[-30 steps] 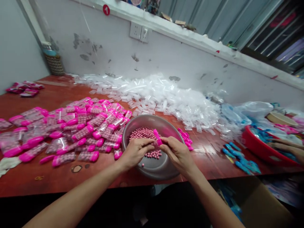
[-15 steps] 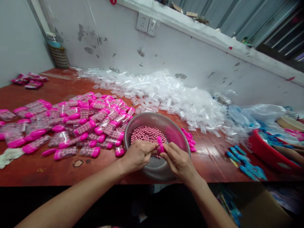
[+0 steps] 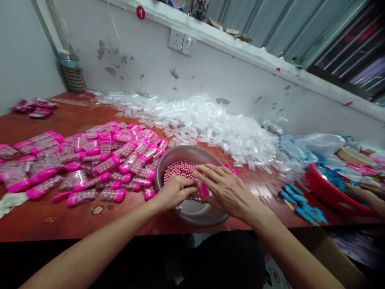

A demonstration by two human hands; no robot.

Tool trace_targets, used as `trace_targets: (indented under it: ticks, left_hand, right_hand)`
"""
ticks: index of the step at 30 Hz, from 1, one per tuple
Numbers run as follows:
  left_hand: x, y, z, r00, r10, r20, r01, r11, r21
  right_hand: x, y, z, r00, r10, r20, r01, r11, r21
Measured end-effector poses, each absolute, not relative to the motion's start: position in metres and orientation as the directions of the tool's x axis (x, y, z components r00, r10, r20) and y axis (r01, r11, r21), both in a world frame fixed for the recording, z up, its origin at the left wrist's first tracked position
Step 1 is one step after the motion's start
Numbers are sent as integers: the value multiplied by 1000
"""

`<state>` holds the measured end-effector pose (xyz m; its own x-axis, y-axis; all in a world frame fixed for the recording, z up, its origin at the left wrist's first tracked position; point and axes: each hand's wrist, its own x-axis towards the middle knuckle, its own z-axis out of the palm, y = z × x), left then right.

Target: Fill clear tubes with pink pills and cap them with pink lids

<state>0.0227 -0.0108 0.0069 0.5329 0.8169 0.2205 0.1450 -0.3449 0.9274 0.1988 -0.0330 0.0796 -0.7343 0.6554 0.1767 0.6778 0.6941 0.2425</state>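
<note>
A grey metal bowl (image 3: pixel 192 218) stands at the table's front edge, with many small pink beads (image 3: pixel 179 168) in it. Over the bowl, my left hand (image 3: pixel 173 194) is closed in a pinch on a small clear container with a pink end (image 3: pixel 205 189), mostly hidden by my fingers. My right hand (image 3: pixel 227 190) has its fingers stretched out flat beside the pink end; whether the palm touches it I cannot tell. Left of the bowl lies a heap of bead-filled clear containers (image 3: pixel 120 154) with pink ends. A few bright pink pieces (image 3: pixel 233 170) show behind my right hand.
A long pile of clear plastic cases (image 3: pixel 207 120) runs along the wall. On the right are blue pieces (image 3: pixel 302 202) and a red basin (image 3: pixel 326 194) with another person's hand (image 3: pixel 361 194) in it. Pink packets (image 3: pixel 40 112) and a woven-covered bottle (image 3: pixel 73 76) sit far left.
My right hand has gone from pinching the pink end to fingers stretched out beside it. My left hand still holds the container, now lower in the bowl. The view has shifted slightly.
</note>
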Motion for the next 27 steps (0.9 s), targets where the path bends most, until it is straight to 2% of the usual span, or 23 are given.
trace_targets:
  ticks: [2,8,13,16,20,23,27]
  left_hand:
    - [22,-9,6,471,859,201,117,-286,951]
    - [23,-1,5,318,940,124,-46,-116,992]
    - [28,-1,4,300,953,42,-150,3,989]
    - [28,-1,3,303,953,-1,-201,65,977]
    - [29,1,-1,319,948,17,-242,64,968]
    - [31,2,0,317,948,28,-250,55,967]
    - [19,8,12,202,979,-2,-222,48,974]
  right_hand:
    - [199,-32,76,-664,712,231,748,621,235]
    - [190,-35,39,-462,782,419,875,479,71]
    - [173,-31,21,-336,801,495,935,346,75]
    - [173,-25,16,-329,776,538,936,344,76]
    - [176,-20,13,-349,752,559,921,385,58]
    - [175,-20,17,-367,786,497,902,430,-14]
    - [181,-18,27,-376,817,437,867,477,-146]
